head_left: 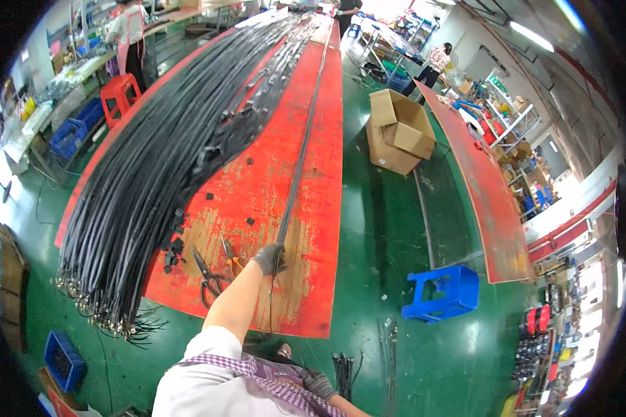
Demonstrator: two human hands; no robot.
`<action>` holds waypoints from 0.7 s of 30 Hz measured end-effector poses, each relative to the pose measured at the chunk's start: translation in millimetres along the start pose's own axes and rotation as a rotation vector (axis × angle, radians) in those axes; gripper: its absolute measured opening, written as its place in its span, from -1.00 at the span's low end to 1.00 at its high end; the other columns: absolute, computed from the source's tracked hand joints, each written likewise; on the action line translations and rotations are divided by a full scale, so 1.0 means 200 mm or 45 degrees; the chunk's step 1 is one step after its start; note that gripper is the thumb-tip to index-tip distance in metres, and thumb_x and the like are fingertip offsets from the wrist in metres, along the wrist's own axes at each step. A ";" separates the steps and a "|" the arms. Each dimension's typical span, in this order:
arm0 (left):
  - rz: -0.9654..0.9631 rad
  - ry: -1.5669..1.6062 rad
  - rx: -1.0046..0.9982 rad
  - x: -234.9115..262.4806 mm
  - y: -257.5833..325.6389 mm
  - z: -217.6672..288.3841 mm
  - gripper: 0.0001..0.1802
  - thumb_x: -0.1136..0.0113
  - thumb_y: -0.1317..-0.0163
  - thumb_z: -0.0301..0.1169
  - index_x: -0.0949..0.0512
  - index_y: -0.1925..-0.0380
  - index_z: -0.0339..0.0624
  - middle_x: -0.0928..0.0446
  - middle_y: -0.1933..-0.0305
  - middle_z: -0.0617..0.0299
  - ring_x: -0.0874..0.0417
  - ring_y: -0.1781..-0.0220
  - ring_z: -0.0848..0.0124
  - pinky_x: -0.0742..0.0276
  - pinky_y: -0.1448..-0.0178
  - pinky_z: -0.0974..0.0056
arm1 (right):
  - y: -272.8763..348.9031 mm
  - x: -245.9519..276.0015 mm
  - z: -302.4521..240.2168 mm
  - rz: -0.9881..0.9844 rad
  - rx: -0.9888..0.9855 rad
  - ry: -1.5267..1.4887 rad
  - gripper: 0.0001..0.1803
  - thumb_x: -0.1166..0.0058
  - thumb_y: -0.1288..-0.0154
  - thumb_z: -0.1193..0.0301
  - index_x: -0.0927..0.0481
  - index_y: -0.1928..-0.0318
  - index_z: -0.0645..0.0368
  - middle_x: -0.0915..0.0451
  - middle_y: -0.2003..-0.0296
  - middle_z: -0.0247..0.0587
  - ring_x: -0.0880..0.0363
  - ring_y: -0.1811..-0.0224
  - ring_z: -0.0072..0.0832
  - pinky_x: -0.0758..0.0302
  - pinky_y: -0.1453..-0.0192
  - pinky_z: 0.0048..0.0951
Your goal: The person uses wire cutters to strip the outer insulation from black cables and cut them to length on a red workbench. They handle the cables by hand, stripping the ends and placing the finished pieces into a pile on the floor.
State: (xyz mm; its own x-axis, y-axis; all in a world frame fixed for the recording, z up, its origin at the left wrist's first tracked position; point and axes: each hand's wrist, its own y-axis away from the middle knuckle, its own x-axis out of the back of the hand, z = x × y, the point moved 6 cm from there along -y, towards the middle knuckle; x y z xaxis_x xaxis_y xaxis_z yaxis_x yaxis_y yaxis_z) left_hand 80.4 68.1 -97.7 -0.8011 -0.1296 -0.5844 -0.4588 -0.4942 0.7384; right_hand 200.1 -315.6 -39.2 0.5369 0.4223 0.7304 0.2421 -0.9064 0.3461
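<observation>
Red board covers the long table (313, 208), and along its right half a single black cable (306, 132) runs lengthwise, away from the person toward the far end. The left hand (270, 258), in a dark grey glove, is stretched forward and closed around the near end of that cable, fingers wrapped over it where it meets the worn, paler patch of the board. From the fist the cable leads straight up the table; a thin tail hangs below the hand toward the table's near edge. The right hand (318, 383) (also gloved) sits low by the person's waist, well apart from the cable; whether it grips anything cannot be told. Just left of the left hand lie scissors (207, 276) and orange-handled pliers (231, 258). Further left, a thick bundle of black cables (153, 187) fills the table's other half, with small black clips (174, 243) scattered beside it. A blue stool (444, 292) stands on the green floor.
</observation>
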 end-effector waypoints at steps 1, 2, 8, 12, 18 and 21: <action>-0.210 0.075 -0.016 -0.06 0.08 0.08 -0.85 0.04 -0.09 -0.24 -0.39 0.52 -0.03 -0.33 0.68 0.31 -0.36 0.71 0.39 -0.34 0.64 0.32 | -0.03 0.02 0.04 -0.030 -0.098 -0.043 -0.69 0.10 -0.05 0.34 -0.40 0.16 0.16 -0.44 0.26 0.15 -0.45 0.27 -0.03 -0.42 0.26 -0.16; -0.425 0.165 -0.051 -0.12 0.19 0.17 -0.85 0.07 -0.11 -0.25 -0.39 0.49 -0.04 -0.32 0.69 0.35 -0.34 0.71 0.46 -0.28 0.69 0.37 | -0.05 0.05 0.03 -0.025 -0.022 0.047 -0.69 0.09 -0.03 0.33 -0.40 0.18 0.16 -0.44 0.26 0.15 -0.45 0.27 -0.02 -0.42 0.28 -0.15; -0.630 0.066 -0.621 -0.50 1.15 0.99 -0.85 0.02 -0.05 -0.28 -0.39 0.41 -0.06 -0.33 0.69 0.42 -0.29 0.76 0.59 -0.15 0.77 0.44 | -0.22 0.29 -0.15 -0.027 0.290 0.218 -0.65 0.12 -0.07 0.28 -0.37 0.12 0.16 -0.41 0.19 0.16 -0.44 0.25 -0.03 -0.41 0.24 -0.16; -0.710 0.011 -0.847 -0.62 1.95 1.20 -0.86 0.13 -0.19 -0.35 -0.38 0.44 -0.14 -0.28 0.70 0.45 -0.17 0.81 0.71 -0.05 0.83 0.63 | -0.26 0.29 -0.30 -0.060 0.409 0.505 -0.63 0.22 -0.15 0.29 -0.35 0.06 0.18 -0.27 -0.03 0.10 -0.37 0.06 -0.07 -0.33 0.00 -0.24; -0.255 -0.332 -0.895 -0.31 2.46 1.03 -0.83 0.12 -0.20 -0.30 -0.38 0.44 -0.14 -0.19 0.74 0.49 -0.11 0.82 0.70 0.02 0.83 0.59 | -0.37 0.12 -0.45 -0.068 0.354 0.253 -0.63 0.28 -0.20 0.25 -0.38 0.09 0.22 -0.33 0.03 0.13 -0.34 0.04 -0.05 -0.31 -0.02 -0.24; 0.083 -0.335 -0.821 0.06 2.41 0.93 -0.78 0.08 -0.19 -0.22 -0.38 0.52 -0.08 -0.18 0.78 0.48 -0.10 0.85 0.67 0.05 0.83 0.55 | -0.40 0.07 -0.52 0.012 0.301 0.029 -0.50 0.36 -0.23 0.08 -0.40 0.11 0.25 -0.40 0.12 0.14 -0.34 0.03 -0.08 -0.29 -0.04 -0.26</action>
State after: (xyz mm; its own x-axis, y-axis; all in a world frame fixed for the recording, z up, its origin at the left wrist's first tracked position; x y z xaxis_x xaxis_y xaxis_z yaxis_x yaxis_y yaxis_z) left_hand -221.7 -12.3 313.1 -0.9230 -0.0038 -0.3849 -0.1523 -0.9147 0.3743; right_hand 104.2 -236.1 4.3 0.5226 0.4112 0.7469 0.4207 -0.8863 0.1936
